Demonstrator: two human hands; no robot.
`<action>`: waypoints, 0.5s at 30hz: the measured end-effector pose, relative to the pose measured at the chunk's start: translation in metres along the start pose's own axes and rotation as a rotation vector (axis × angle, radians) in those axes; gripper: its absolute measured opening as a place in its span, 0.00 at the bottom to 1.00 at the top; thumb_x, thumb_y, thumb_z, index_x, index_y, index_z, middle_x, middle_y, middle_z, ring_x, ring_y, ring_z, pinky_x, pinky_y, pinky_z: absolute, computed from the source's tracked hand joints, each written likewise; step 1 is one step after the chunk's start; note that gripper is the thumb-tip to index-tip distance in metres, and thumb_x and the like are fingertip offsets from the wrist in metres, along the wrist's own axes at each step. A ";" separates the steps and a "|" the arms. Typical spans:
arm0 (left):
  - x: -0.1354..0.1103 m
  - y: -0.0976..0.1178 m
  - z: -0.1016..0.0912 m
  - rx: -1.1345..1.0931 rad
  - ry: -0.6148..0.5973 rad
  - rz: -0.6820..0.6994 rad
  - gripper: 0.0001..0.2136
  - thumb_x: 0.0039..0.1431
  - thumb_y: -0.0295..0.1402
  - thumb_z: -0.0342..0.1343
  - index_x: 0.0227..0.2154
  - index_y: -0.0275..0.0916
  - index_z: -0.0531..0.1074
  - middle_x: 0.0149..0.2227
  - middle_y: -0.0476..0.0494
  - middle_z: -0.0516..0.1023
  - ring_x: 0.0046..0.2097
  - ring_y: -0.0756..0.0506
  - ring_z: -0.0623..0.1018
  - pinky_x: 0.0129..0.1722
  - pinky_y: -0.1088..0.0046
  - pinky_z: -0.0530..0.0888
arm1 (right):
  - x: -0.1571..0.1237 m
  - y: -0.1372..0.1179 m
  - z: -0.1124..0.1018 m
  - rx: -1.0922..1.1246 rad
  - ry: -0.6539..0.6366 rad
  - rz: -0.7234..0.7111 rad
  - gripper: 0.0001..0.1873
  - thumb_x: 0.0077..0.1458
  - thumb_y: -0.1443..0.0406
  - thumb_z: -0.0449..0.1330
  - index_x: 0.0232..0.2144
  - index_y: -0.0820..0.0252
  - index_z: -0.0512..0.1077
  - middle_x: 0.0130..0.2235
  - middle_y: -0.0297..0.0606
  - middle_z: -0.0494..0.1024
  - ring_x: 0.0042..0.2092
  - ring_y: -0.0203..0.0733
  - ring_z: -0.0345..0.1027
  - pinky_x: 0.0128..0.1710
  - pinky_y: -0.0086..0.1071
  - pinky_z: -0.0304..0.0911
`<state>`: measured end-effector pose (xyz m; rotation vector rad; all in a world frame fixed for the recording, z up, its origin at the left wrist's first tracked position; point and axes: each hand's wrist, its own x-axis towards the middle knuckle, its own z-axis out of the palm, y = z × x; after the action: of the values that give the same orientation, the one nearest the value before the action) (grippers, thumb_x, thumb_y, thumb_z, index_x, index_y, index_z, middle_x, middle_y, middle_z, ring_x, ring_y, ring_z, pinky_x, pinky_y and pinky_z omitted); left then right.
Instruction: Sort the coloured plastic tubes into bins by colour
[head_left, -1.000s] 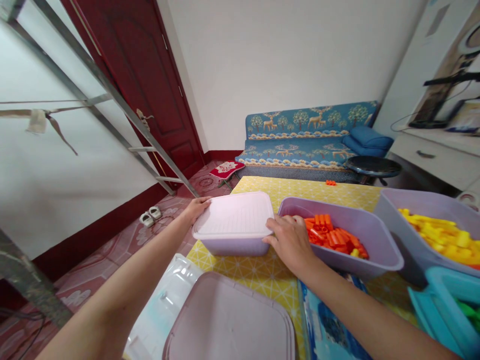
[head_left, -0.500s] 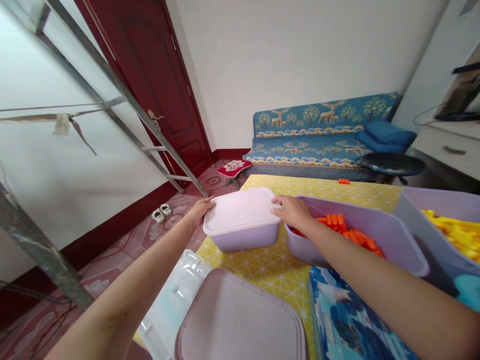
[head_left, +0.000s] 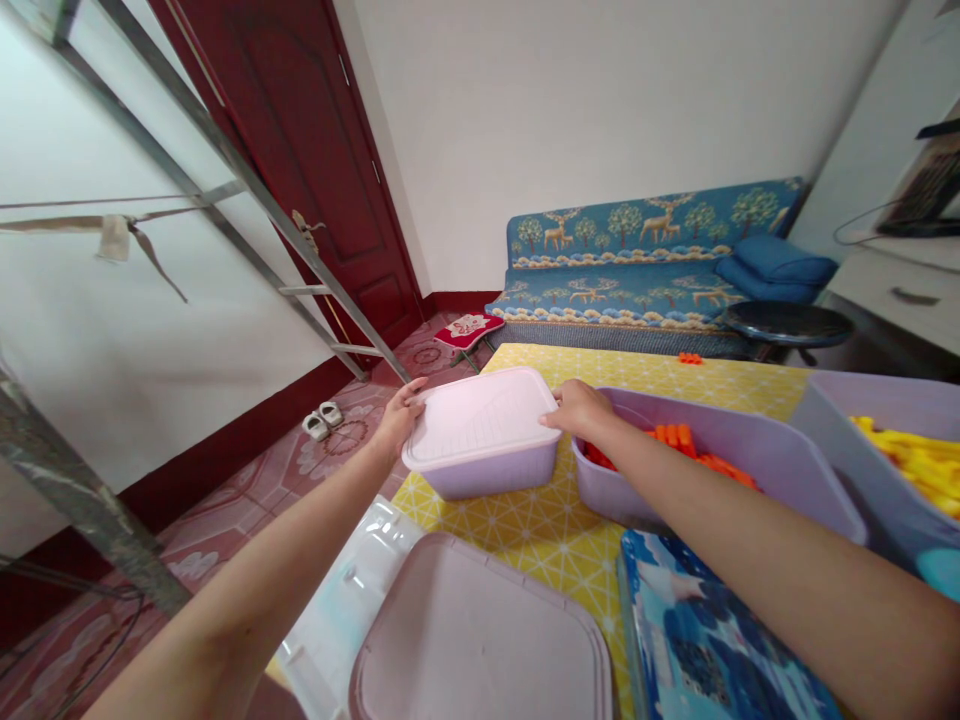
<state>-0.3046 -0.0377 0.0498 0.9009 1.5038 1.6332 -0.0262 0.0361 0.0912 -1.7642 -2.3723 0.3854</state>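
Note:
A pale pink lid (head_left: 480, 415) lies over a light purple plastic box (head_left: 495, 474) on the yellow-patterned tablecloth. At the lid's left edge, my left hand (head_left: 400, 418) grips the rim, its thumb near the top and its other fingers partly hidden. My right hand (head_left: 581, 410) is closed on the opposite edge, thumb against the rim and fingertips out of sight. Just under my right forearm stands an open purple bin (head_left: 780, 455) with orange plastic pieces (head_left: 675, 438) in it. Whether the lid is fully seated cannot be seen.
Nearest me lies a larger greyish-pink lid (head_left: 484, 640), over a clear plastic lid (head_left: 337, 600). A blue printed package (head_left: 697, 620) is right of it. Another purple bin (head_left: 825, 410) holds yellow pieces (head_left: 911, 460). A metal ladder (head_left: 247, 190) stands left.
My right hand's fingers, earlier stretched over the lid's right edge, are now curled at the rim. The left hand has shifted slightly on its edge. The view has tilted a little.

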 end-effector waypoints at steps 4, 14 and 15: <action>-0.002 0.000 0.005 -0.022 0.055 -0.025 0.27 0.46 0.20 0.53 0.53 0.35 0.67 0.27 0.46 0.77 0.22 0.52 0.74 0.21 0.80 0.70 | 0.024 -0.002 0.002 0.036 0.016 0.076 0.17 0.42 0.57 0.66 0.37 0.56 0.78 0.41 0.42 0.80 0.41 0.47 0.74 0.34 0.33 0.64; -0.008 -0.012 0.050 -0.092 0.394 0.029 0.23 0.43 0.18 0.48 0.45 0.38 0.70 0.34 0.47 0.76 0.30 0.51 0.76 0.29 0.79 0.72 | 0.081 -0.002 0.014 0.005 0.100 -0.089 0.20 0.58 0.60 0.51 0.53 0.50 0.68 0.54 0.38 0.72 0.56 0.48 0.63 0.52 0.40 0.58; -0.011 -0.014 0.055 -0.080 0.398 0.034 0.24 0.42 0.18 0.47 0.45 0.39 0.69 0.35 0.47 0.76 0.31 0.51 0.76 0.30 0.79 0.72 | 0.084 -0.003 0.017 -0.001 0.079 -0.122 0.23 0.59 0.57 0.51 0.55 0.50 0.66 0.57 0.40 0.69 0.58 0.49 0.61 0.53 0.41 0.57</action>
<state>-0.2504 -0.0194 0.0399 0.5816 1.6739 1.9669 -0.0585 0.1139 0.0741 -1.5935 -2.4099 0.2927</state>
